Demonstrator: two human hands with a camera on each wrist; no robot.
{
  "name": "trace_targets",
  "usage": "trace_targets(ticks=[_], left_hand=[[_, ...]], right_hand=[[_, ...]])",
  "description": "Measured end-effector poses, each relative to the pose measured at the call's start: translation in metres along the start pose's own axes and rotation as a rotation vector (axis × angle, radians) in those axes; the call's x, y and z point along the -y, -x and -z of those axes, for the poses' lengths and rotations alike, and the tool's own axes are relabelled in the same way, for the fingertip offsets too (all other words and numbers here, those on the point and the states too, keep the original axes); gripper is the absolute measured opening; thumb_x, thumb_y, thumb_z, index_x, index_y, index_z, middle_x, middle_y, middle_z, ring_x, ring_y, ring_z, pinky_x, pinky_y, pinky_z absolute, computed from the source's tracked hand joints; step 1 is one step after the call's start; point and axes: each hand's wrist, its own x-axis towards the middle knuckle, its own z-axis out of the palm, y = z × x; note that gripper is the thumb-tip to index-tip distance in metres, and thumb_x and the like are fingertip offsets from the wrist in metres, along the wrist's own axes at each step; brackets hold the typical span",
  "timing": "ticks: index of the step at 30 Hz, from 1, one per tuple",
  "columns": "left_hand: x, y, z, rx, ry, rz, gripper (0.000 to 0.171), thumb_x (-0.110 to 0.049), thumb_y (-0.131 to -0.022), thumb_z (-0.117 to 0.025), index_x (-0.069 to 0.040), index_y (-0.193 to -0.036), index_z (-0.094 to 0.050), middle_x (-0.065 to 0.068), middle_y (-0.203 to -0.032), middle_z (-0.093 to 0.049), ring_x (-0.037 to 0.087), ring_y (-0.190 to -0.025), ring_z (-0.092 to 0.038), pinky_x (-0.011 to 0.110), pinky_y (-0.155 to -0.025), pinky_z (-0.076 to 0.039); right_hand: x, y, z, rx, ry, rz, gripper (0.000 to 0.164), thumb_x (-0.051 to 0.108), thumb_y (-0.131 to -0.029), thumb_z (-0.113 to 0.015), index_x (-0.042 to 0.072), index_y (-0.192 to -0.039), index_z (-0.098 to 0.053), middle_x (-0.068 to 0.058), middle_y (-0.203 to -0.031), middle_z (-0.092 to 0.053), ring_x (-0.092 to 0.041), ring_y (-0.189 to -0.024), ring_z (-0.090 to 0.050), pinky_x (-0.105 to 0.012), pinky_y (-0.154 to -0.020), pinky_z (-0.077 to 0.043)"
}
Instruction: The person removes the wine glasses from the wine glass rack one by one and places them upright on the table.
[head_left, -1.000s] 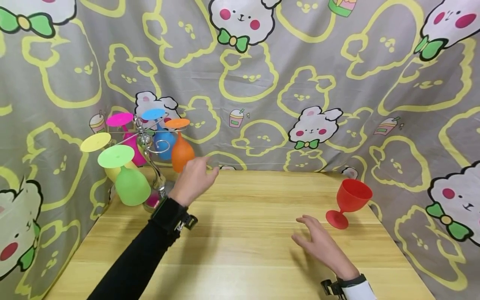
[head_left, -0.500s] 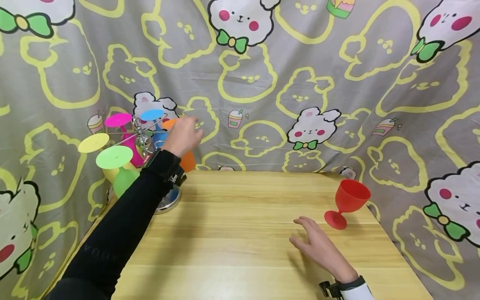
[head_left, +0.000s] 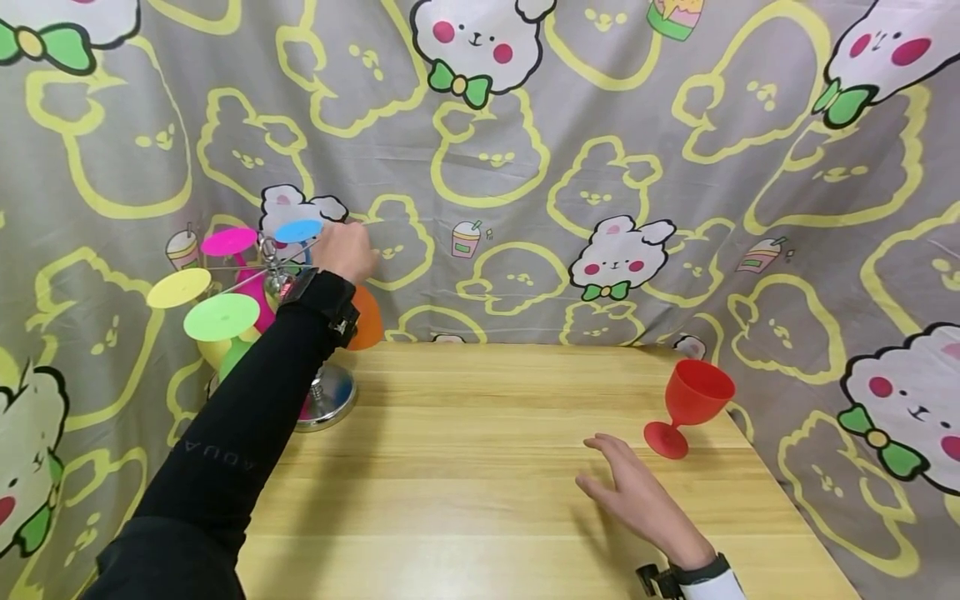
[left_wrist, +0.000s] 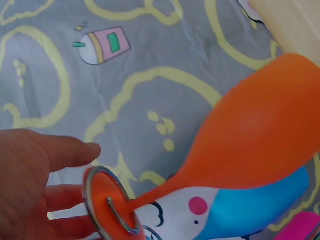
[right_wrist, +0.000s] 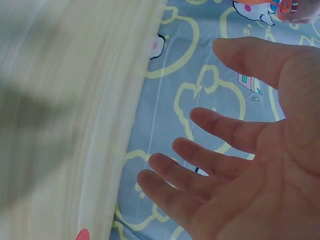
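An orange goblet hangs upside down from a metal rack at the left of the table. My left hand is up at its foot, hiding it in the head view. In the left wrist view the fingers of the left hand reach behind the goblet's foot, which sits against a wire loop; the thumb points out straight, apart from it. My right hand hovers over the table with spread, relaxed fingers and holds nothing. Beyond it a red goblet stands upright near the right edge.
Blue, pink, yellow and green goblets also hang upside down on the rack. The left sleeve covers part of it. A patterned curtain encloses the wooden table.
My left hand has risen and moved left, from beside the orange goblet's bowl up to its foot. My right hand stays almost in place.
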Motion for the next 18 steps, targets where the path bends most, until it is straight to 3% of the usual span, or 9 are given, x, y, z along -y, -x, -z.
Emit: trace_targets(ticks=[3, 7, 12, 18], left_hand=[[0.002, -0.002, -0.002, 0.017, 0.022, 0.013, 0.036, -0.005, -0.087, -0.047, -0.010, -0.055, -0.033, 0.003, -0.053, -0.021, 0.023, -0.048, -0.033, 0.029, -0.044, -0.022], [0.002, -0.007, -0.006, 0.034, 0.024, 0.019, 0.030, -0.002, -0.088, -0.045, -0.004, -0.058, -0.042, 0.009, -0.057, -0.034, 0.026, -0.053, -0.040, 0.032, -0.046, -0.030], [-0.003, -0.009, -0.010, 0.055, 0.019, 0.039, 0.020, -0.002, -0.090, -0.046, 0.005, -0.079, -0.061, 0.018, -0.071, -0.053, 0.030, -0.062, -0.052, 0.035, -0.052, -0.045], [-0.009, -0.005, -0.009, 0.063, 0.028, 0.018, 0.018, 0.001, -0.090, -0.046, 0.008, -0.093, -0.063, 0.020, -0.080, -0.056, 0.031, -0.065, -0.053, 0.040, -0.059, -0.050]], right_hand=[[0.000, 0.001, 0.000, 0.001, 0.002, -0.003, 0.071, 0.060, -0.081, -0.056, 0.007, -0.129, -0.049, -0.017, -0.139, -0.041, -0.034, -0.127, -0.039, -0.054, -0.099, -0.036], [0.000, 0.001, 0.001, 0.003, 0.001, -0.005, 0.071, 0.059, -0.081, -0.057, 0.007, -0.129, -0.049, -0.016, -0.138, -0.041, -0.033, -0.127, -0.039, -0.054, -0.099, -0.037], [0.001, 0.001, 0.001, 0.015, -0.009, -0.018, 0.070, 0.057, -0.081, -0.059, 0.008, -0.129, -0.048, -0.015, -0.138, -0.041, -0.033, -0.127, -0.039, -0.054, -0.099, -0.037], [0.001, 0.002, 0.003, 0.013, -0.006, -0.018, 0.067, 0.052, -0.082, -0.061, 0.007, -0.129, -0.049, -0.016, -0.138, -0.042, -0.033, -0.126, -0.039, -0.054, -0.098, -0.037]])
